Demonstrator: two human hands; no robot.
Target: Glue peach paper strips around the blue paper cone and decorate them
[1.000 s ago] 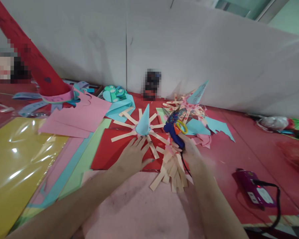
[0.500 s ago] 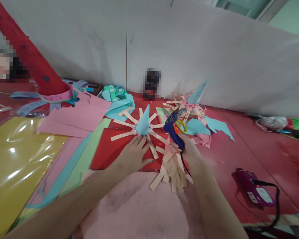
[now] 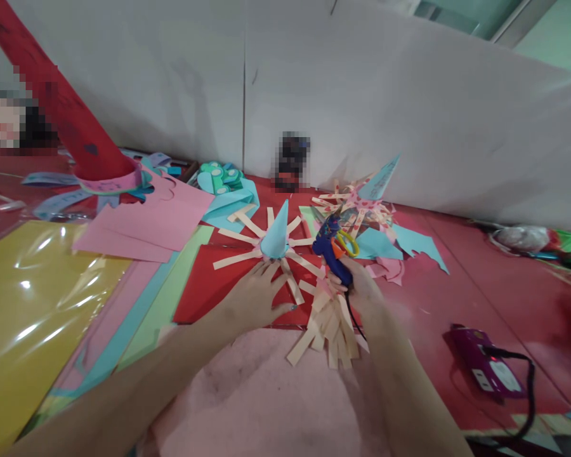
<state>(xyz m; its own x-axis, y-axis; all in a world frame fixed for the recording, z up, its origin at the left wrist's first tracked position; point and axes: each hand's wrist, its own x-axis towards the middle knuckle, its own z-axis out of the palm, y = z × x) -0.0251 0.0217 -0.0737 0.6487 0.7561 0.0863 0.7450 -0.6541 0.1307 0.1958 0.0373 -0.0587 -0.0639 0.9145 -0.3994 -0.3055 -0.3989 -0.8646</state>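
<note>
Resting the left hand (image 3: 255,293) open and spread at the near foot of a blue paper cone (image 3: 275,236) ringed with pale strips (image 3: 235,261), gripping a blue tool (image 3: 337,266), probably a glue gun, in the right hand (image 3: 359,284), right of the cone. Left of the left hand, yellow sheets (image 3: 38,317) in clear plastic wrap (image 3: 98,308). Nearer than the right hand, a strip bundle (image 3: 330,327); beyond that hand, scissors (image 3: 351,241) and a second cone (image 3: 379,180); well rightward, a purple box (image 3: 483,362) on the bench (image 3: 433,317).

You have matt, smooth-looking paper in the blue cone (image 3: 275,238) and cream strips (image 3: 332,327) — your corded blue tool (image 3: 332,259) looks like plastic, the purple box (image 3: 480,355) too — while the yellow sheet (image 3: 42,298) shines under glossy clear film (image 3: 27,331).
</note>
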